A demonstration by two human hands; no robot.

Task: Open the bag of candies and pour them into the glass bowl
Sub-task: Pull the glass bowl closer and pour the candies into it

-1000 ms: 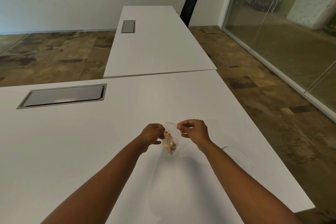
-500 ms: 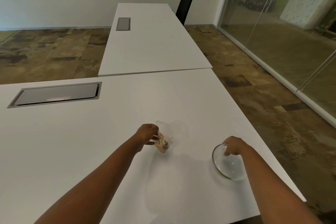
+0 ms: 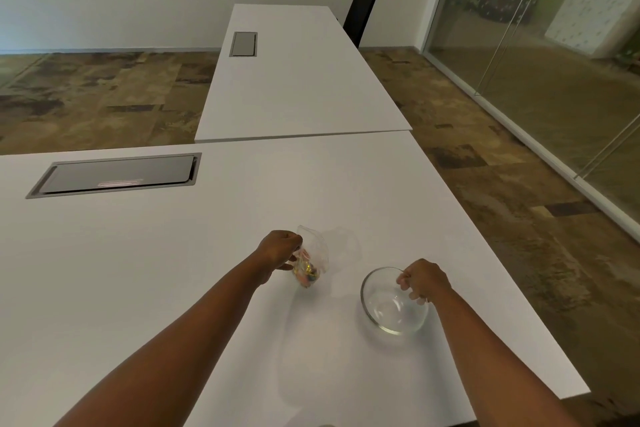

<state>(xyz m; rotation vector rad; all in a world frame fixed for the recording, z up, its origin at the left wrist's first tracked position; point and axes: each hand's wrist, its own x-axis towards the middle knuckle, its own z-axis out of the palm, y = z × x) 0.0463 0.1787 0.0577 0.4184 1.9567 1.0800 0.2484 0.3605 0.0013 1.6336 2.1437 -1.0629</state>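
Both arms are reaching forward over the white table (image 3: 138, 288), and the left hand (image 3: 278, 251) is pinching the clear bag (image 3: 309, 258) by its upper edge, candies (image 3: 305, 273) sagging at the bottom, the bag hanging just above the tabletop. To its right, apart from the bag, the right hand (image 3: 423, 280) is curling down over the far rim of the bowl (image 3: 389, 305), fingers closed on the glass edge, the bowl sitting on the table near its right side
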